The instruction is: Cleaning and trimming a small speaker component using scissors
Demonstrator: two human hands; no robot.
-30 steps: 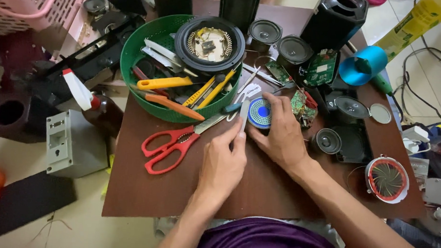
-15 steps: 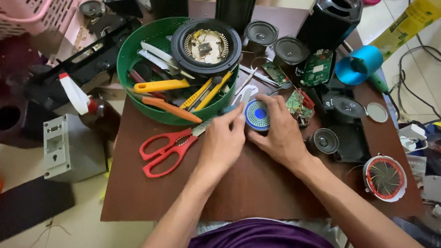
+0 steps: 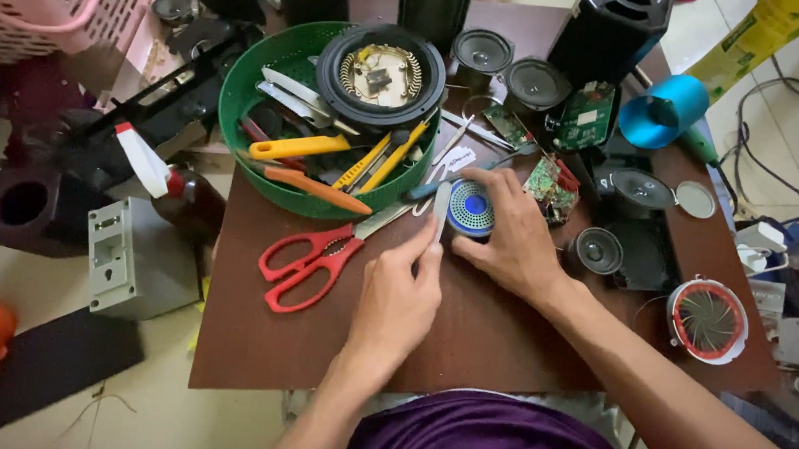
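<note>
Right hand [image 3: 506, 243] clamps the small round blue-grilled speaker [image 3: 470, 208] mid-table, towards the far edge; left hand [image 3: 398, 300] fingers pinch a thin white pry tool [image 3: 441, 211] at its rim; a slip could jab the right fingers or gouge the casing.

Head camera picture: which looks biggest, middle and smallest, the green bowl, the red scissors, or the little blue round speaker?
1. Green bowl, clearly largest.
2. Red scissors.
3. Blue round speaker, smallest, gripped by the right hand, which hides part of it; the left hand puts a thin white tool against it.
</note>
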